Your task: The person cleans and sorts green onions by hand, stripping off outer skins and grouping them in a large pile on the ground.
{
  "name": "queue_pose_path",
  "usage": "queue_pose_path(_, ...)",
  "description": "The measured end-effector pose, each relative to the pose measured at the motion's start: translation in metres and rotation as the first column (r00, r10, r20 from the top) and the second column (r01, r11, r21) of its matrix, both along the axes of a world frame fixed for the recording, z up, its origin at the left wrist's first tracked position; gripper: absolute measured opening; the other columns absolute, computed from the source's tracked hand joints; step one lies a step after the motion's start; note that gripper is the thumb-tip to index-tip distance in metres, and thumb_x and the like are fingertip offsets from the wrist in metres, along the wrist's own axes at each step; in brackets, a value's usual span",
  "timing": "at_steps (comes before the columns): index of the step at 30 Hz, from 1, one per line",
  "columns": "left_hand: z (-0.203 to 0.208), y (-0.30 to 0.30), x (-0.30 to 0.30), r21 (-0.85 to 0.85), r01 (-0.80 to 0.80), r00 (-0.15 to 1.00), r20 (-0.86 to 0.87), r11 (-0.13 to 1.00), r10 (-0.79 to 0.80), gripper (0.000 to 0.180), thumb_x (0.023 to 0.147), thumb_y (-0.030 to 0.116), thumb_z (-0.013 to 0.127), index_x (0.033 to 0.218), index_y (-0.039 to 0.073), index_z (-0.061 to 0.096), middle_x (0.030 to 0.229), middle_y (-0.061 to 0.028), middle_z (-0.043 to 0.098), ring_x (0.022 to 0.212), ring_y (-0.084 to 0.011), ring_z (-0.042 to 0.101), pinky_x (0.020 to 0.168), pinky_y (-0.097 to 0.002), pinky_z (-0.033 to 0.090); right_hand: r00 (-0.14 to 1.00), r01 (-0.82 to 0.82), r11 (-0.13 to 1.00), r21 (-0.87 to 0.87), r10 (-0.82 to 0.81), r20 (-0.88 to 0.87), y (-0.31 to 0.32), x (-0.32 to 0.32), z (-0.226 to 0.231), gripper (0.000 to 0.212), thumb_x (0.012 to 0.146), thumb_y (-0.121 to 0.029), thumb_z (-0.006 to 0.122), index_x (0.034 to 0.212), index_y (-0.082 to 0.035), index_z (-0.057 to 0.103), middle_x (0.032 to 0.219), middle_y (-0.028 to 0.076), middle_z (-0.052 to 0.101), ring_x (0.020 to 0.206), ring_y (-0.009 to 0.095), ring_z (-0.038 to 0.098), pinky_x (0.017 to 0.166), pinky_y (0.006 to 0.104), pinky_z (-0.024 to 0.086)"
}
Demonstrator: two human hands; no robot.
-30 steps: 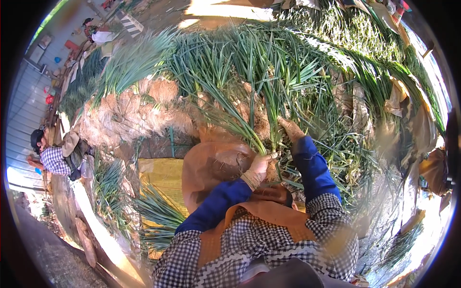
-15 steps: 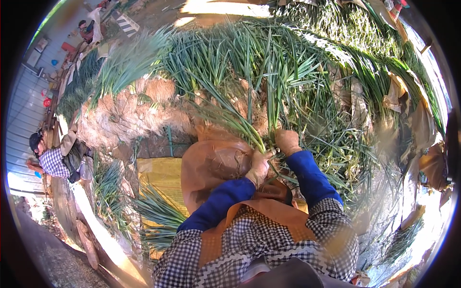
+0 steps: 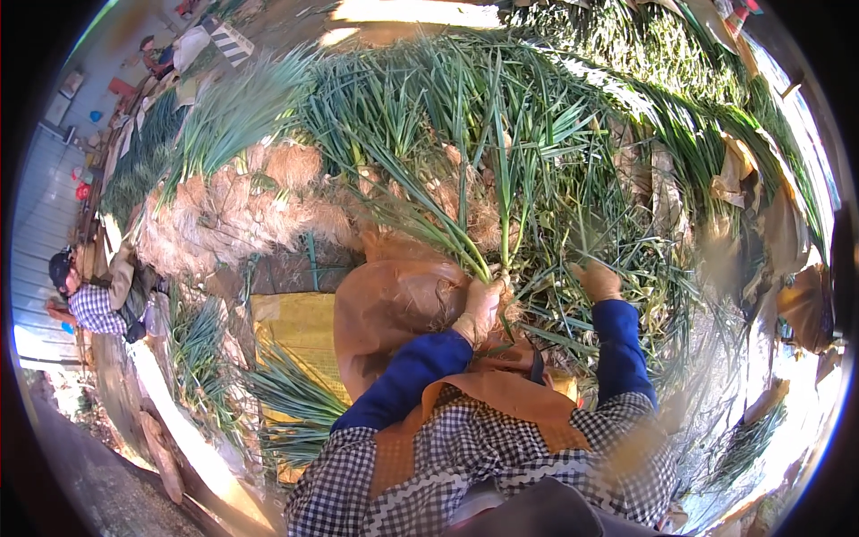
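My left hand [image 3: 483,306] is closed around the lower ends of a few long green garlic stalks [image 3: 472,249], whose leaves fan up and away from me. Pale, hairy roots [image 3: 511,309] hang beside that hand. Apart from these stalks, my right hand [image 3: 599,281] is over loose green leaves [image 3: 617,313] to the right. One of its fingers points out to the left, and nothing clear shows in its grip. An orange-brown apron [image 3: 394,309] spreads over my lap, beneath the left forearm.
A thick row of green garlic [image 3: 394,107] lies ahead, its bushy roots [image 3: 233,219] toward me on the left. Cut leaves heap up on the right. A yellow sack [image 3: 300,331] and another bunch [image 3: 300,394] are at my left. Another person [image 3: 98,300] works at far left.
My right hand has moved away from the stalks, to the right and slightly nearer me, over the loose leaves. The left hand keeps its hold in nearly the same place.
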State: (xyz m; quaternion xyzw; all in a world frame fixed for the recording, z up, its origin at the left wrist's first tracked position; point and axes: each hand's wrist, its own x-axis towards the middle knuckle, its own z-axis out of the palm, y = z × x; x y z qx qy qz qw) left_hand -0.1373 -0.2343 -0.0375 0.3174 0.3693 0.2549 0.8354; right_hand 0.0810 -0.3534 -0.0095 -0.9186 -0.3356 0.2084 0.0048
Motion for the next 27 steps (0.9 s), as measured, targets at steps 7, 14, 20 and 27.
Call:
queue_pose_path(7,-0.015,-0.008,0.016,0.214,-0.007,0.995,-0.095,0.977,0.028,0.025,0.083,-0.001,0.05,0.107,-0.001,0.047,0.087,-0.0042,0.054,0.076,-0.0118,0.052,0.067,-0.0233,0.043,0.921,-0.166,0.823,0.543,0.326,-0.214,0.062,-0.086,-0.019,0.036,0.088,-0.037,0.043,0.089,-0.004,0.058,0.078,0.018,0.061,0.072,0.034,0.058,0.065,0.0406,0.045)
queue_pose_path(14,-0.014,0.007,0.002,0.113,0.094,0.985,-0.157,0.989,-0.075,0.019,0.085,0.005,0.047,0.103,0.001,0.054,0.081,-0.0015,0.053,0.069,-0.0099,0.051,0.057,-0.023,0.043,0.586,-0.34,0.656,0.674,0.708,-0.393,-0.008,-0.1,0.045,0.038,0.083,-0.041,0.051,0.079,-0.006,0.064,0.073,0.017,0.061,0.063,0.026,0.06,0.058,0.0349,0.047)
queue_pose_path(20,0.071,0.006,0.002,-0.428,0.123,0.979,0.2,0.895,-0.039,0.019,0.088,0.016,0.047,0.101,0.004,0.055,0.075,-0.0026,0.054,0.067,-0.0155,0.054,0.07,-0.0426,0.053,0.879,-0.217,0.908,0.358,0.341,-0.333,0.028,-0.032,-0.013,0.044,0.084,-0.04,0.046,0.111,-0.006,0.05,0.092,0.011,0.06,0.083,0.021,0.057,0.066,0.0323,0.046)
queue_pose_path(27,0.052,0.011,-0.006,-0.436,0.204,0.909,0.417,0.876,-0.004,0.023,0.088,0.023,0.046,0.097,0.002,0.053,0.089,-0.0109,0.06,0.067,-0.021,0.056,0.064,-0.0345,0.048,0.391,0.712,0.439,0.548,0.399,-0.829,0.132,-0.081,-0.008,0.026,0.088,-0.031,0.049,0.094,-0.007,0.055,0.071,0.002,0.054,0.064,0.011,0.05,0.054,0.0239,0.041)
